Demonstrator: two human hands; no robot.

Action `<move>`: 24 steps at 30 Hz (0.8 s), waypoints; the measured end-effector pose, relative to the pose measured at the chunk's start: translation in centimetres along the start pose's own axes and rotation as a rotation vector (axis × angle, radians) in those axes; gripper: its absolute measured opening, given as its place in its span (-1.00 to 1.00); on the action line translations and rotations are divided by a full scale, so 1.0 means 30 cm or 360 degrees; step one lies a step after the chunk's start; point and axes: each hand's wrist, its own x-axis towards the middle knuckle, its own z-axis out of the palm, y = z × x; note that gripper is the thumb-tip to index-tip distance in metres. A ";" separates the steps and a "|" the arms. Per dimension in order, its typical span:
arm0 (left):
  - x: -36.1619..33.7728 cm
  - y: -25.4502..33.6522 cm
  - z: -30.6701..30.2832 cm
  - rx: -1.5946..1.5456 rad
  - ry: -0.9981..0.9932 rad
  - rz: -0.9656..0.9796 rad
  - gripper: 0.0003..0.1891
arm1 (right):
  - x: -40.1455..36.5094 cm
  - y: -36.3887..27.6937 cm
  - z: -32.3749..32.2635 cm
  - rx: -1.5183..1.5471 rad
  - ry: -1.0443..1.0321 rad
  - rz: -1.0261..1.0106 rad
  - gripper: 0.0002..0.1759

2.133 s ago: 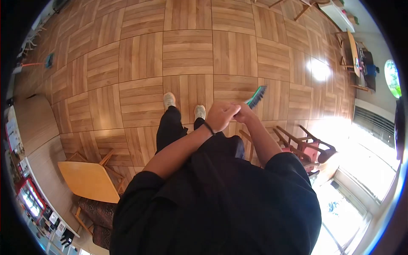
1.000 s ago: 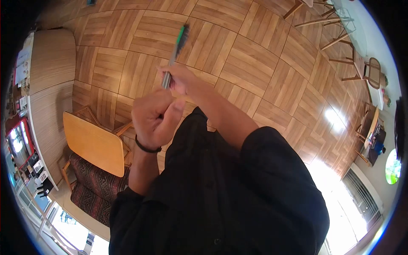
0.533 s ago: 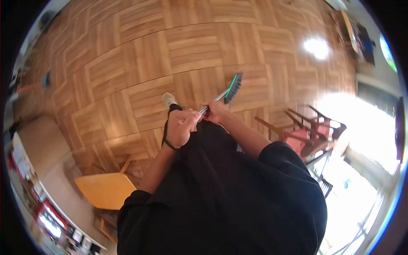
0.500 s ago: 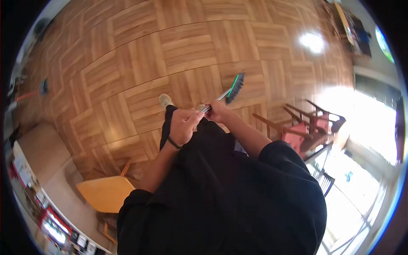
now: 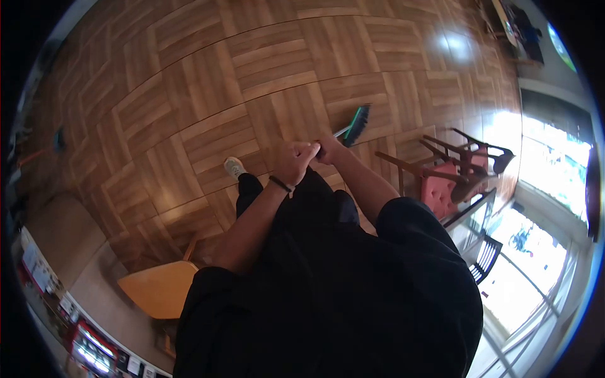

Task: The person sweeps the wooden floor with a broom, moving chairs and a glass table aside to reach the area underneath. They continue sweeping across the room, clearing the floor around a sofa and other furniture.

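Note:
A broom with dark bristles and a green strip is in front of me, its head against the wooden floor. Its metal handle runs back to my hands, and only a short stretch shows beyond them. My right hand is closed around the handle on the side nearer the broom head. Close beside it, my left hand, with a dark band at the wrist, is closed at the handle's upper end. The fingers of both hands partly hide the grip.
Chairs with red seats stand to the right near bright windows. A small wooden table is at lower left beside a long bench. My shoe rests on the parquet floor. Another long-handled tool lies far left.
Both hands have moved slightly up and to the right, closer together. The broom head has shifted a little right, and less of the handle shows between the hands. The view has darkened.

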 end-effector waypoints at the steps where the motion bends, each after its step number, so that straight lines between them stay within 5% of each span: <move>1: -0.042 0.006 -0.105 0.0093 0.0081 0.0074 -0.59 | 0.128 0.109 0.052 -0.0537 -0.0274 -0.0421 -0.87; 3: -0.143 0.008 -0.326 0.0277 0.0229 0.0078 -0.62 | 0.219 0.173 0.310 -0.0643 -0.0411 -0.0391 -0.92; 5: -0.264 0.008 -0.566 0.0372 0.0462 0.0054 -0.65 | 0.127 0.100 0.768 0.0148 -0.0039 0.0541 -0.98; 9: -0.506 0.070 -1.009 -0.0001 0.0856 -0.0080 -0.69 | 0.140 0.165 1.459 -0.0030 -0.0300 0.0638 -0.85; 12: -0.606 0.156 -1.193 0.0385 0.0905 0.0234 -0.65 | 0.034 0.112 1.848 -0.0227 -0.0690 0.0499 -0.83; 18: -0.739 0.306 -1.319 0.0571 0.1081 0.0760 -0.60 | -0.187 0.083 2.266 -0.0436 -0.0861 0.0331 -0.78; 24: -0.883 0.418 -1.219 0.0347 0.1031 0.0977 -0.61 | -0.411 0.165 2.217 -0.0230 -0.0750 0.0310 -0.79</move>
